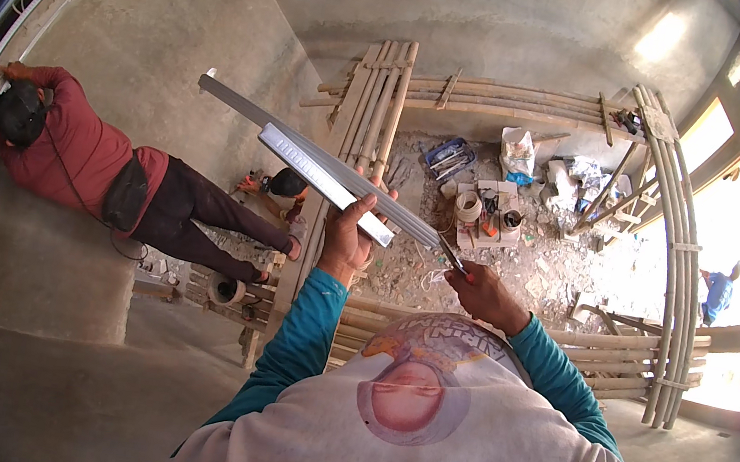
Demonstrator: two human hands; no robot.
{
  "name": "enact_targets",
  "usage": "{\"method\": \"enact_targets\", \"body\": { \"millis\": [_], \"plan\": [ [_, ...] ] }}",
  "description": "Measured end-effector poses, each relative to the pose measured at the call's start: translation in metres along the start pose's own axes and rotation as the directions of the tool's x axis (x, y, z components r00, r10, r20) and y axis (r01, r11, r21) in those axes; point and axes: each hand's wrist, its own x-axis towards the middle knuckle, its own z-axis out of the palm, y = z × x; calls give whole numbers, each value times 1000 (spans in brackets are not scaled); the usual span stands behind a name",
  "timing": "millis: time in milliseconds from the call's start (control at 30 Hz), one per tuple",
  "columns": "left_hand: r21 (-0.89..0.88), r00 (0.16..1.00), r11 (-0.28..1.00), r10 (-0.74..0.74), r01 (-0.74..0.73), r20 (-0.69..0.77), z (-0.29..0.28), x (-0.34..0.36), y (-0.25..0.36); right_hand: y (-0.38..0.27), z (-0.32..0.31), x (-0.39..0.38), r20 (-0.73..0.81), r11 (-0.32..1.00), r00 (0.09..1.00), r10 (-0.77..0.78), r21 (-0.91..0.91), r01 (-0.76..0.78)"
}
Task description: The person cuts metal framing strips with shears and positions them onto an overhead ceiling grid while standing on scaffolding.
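Left hand (pixel 348 237) grips metal channels (pixel 311 170); right hand (pixel 489 296) is closed around a tool (pixel 452 257).

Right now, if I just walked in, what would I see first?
Probably the shiny metal strips in the middle, held in the left hand, with a tool in the right hand near one end. Far left, a person in a red shirt has arms raised. Bamboo poles frame a messy floor.

Co-worker (pixel 88 138) L of metal profiles (pixel 304 165), w/ bamboo poles (pixel 680 225) far R
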Motion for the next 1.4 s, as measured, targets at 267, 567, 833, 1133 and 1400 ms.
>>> {"method": "enact_targets", "body": {
  "millis": [267,567,833,1133,1400],
  "plan": [
    [-13,1000,1000,19,-19,8,1,-2,0,8,5,3,-10,998,999,-43,-37,43],
    [-10,1000,1000,7,-7,-13,1,-3,0,4,5,4,-10,999,999,-38,-32,38],
    [-50,997,999,9,-13,-80,1,-2,-4,-1,3,5,55,1000,998,10,-14,-10],
    [-41,988,999,-12,6,-157,-3,2,-6,-12,-4,6,201,959,964,173,190,-212],
    [-32,989,999,-2,-3,-151,-3,0,-4,-9,-3,10,202,943,965,169,251,-218]
  ]
}}
